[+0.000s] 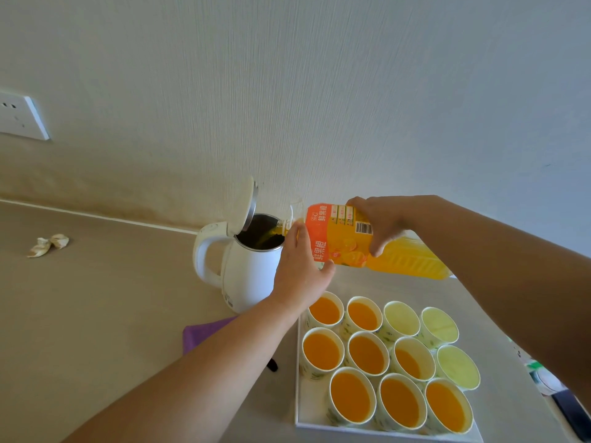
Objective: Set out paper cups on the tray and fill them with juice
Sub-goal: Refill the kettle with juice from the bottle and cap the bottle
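An orange juice bottle (339, 238) lies nearly level in the air, its neck over the open mouth of a white electric kettle (246, 266). Juice streams from the neck into the kettle. My right hand (380, 222) grips the bottle from above at the label. My left hand (300, 266) supports it from below near the neck, fingers wrapped on the label. Below, a white tray (299, 410) holds several paper cups (351, 398); most hold orange juice, three at the right (457, 366) are empty.
The kettle's lid (243, 203) stands raised. A purple cloth (204, 334) lies under my left forearm beside the tray. Crumpled scraps (48, 244) sit at the far left of the beige counter. A wall socket (19, 118) is at upper left. Dark items lie at the right edge.
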Available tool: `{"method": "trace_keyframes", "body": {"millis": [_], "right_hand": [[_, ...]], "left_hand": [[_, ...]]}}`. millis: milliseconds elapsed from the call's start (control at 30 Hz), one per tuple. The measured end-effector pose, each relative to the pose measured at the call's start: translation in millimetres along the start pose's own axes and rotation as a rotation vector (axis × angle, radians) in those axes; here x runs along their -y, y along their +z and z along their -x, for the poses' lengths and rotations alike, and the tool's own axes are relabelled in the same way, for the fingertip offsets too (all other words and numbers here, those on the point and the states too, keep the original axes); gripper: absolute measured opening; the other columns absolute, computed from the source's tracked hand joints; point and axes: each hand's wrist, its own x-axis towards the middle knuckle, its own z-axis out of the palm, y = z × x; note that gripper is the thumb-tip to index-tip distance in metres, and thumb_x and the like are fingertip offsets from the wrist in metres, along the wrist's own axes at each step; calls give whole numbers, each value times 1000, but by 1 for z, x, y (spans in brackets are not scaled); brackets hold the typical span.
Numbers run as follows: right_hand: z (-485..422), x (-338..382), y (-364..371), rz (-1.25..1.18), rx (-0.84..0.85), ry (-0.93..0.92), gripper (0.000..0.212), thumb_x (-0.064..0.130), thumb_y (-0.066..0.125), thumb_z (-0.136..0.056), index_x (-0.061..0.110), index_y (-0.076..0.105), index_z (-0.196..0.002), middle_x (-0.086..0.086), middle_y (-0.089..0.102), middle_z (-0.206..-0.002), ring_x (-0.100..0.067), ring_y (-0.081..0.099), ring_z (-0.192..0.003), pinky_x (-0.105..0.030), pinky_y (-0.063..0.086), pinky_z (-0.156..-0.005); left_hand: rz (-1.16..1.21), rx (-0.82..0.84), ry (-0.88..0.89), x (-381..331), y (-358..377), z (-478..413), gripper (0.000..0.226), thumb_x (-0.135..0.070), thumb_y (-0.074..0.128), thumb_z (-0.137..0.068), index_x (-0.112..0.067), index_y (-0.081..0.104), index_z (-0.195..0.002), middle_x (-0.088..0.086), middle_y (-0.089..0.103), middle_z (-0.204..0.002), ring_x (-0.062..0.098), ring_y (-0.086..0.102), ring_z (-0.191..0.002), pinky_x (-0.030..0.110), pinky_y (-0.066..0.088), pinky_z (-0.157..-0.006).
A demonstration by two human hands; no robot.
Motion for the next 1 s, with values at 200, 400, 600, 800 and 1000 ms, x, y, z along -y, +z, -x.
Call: {"method": "trace_keyframes", "body": {"millis": [200, 400, 600, 800, 1000], "right_hand": [[1, 2, 0, 2, 1, 7, 108, 33, 86, -56, 26, 18, -139, -2, 53, -104, -21, 56, -95, -40, 53, -85], [3, 3, 1, 1, 4, 11, 108, 33, 86, -56, 26, 18, -139, -3, 54, -106, -21, 56, -96, -40, 53, -86], [4, 4, 0, 9, 5, 13, 107, 33, 86, -56, 24, 19, -139, -4, 55, -106, -21, 57, -96, -40, 53, -86], [6, 6, -2, 5, -1, 8, 105, 31, 86, -58, 24, 20, -139, -3, 54, -105, -20, 56, -95, -36, 52, -84], [9, 8, -4, 11, 4, 8, 104, 30, 86, -59, 23, 20, -140, -3, 53, -106, -20, 55, -95, -34, 50, -81]], "left_hand": [[10, -6, 12, 2, 0, -1, 77, -44, 62, -87, -17, 23, -147, 3, 25, -149, 18, 37, -133, 38, 47, -101], [6, -2, 8, 0, -1, 1, 80, -43, 61, -88, -17, 18, -149, 3, 22, -151, 17, 34, -136, 37, 45, -103], [3, 10, 0, -2, -4, 3, 81, -42, 60, -89, -17, 13, -151, 4, 19, -153, 17, 31, -137, 36, 43, -105], [10, 9, 1, -2, -4, 2, 81, -43, 62, -88, -17, 16, -150, 3, 22, -151, 18, 35, -135, 38, 45, -103], [6, 5, 6, -1, -4, 3, 81, -43, 61, -88, -18, 16, -150, 3, 22, -151, 16, 34, -136, 36, 45, -104]]}}
